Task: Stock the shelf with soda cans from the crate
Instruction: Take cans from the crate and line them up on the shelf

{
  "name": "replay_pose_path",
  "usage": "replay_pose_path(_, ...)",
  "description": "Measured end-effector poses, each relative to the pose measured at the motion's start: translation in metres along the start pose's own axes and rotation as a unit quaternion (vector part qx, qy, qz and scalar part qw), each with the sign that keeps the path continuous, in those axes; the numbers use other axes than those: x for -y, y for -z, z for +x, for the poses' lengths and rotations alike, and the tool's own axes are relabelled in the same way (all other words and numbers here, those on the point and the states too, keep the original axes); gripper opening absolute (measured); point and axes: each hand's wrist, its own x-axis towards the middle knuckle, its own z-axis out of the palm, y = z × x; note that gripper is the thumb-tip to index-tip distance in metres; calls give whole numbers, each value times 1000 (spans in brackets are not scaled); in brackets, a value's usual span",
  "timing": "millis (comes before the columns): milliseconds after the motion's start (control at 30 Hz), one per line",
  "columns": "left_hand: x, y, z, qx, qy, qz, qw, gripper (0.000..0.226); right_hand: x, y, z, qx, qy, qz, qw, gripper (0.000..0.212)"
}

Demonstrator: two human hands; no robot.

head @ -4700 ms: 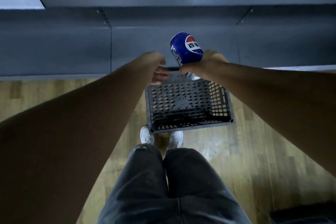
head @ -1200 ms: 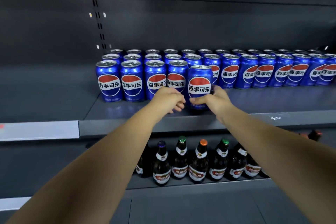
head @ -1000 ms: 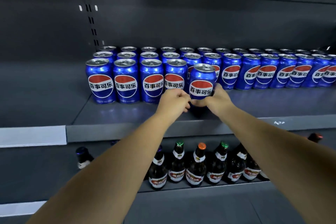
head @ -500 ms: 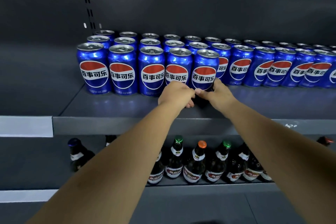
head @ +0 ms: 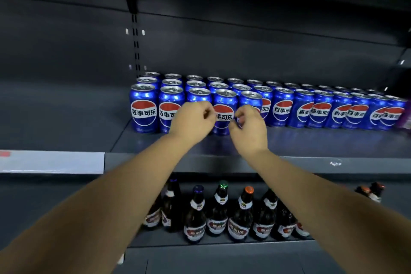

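Blue Pepsi cans (head: 144,107) stand upright in three rows on the dark middle shelf (head: 311,142). The front row runs from the left to the fifth can (head: 251,98), whose top shows just above my right hand (head: 249,129). My left hand (head: 193,121) is in front of the third front can. Both hands have their fingers curled in, and I see nothing held in either. The fourth front can (head: 223,113) shows between them. The crate is out of view.
Dark glass bottles (head: 240,218) with coloured caps stand on the shelf below. A white price strip (head: 51,162) runs along the shelf edge at the left. Bare shelf lies left of the cans and in front of the right-hand rows. An upright slotted post (head: 135,46) rises behind.
My right hand brought a can up from the crate and both hands set it down as the fifth front can. Both hands have now come off its base and drawn back a little.
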Motion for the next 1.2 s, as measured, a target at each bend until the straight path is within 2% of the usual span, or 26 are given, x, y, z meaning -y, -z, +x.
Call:
replay_pose_path(167,31,48,3,-68,22,53,996,16,56,-23,11,26,76,-8,997,16)
replay_pose_path(300,57,78,6,-100,14,84,991,18,88,-45,19,58,144,-71,985,26)
replay_pose_path(467,89,98,12,-78,44,150,985,24,109,-65,29,100,176,-219,955,43)
replay_pose_path(600,107,102,19,-28,0,170,985,42,113,-77,39,127,155,-263,944,52)
replay_pose_path(700,116,100,29,5,-36,156,987,50,106,-82,43,143,136,-262,945,53)
replay_pose_path(800,131,90,35,32,-54,137,989,48,94,-87,39,129,155,-245,948,52)
replay_pose_path(1100,150,77,32,-40,-87,76,992,47,89,-91,41,124,161,-199,959,52)
replay_pose_path(1200,150,70,25,-85,-87,-21,992,50,80,-90,36,116,199,-202,952,61)
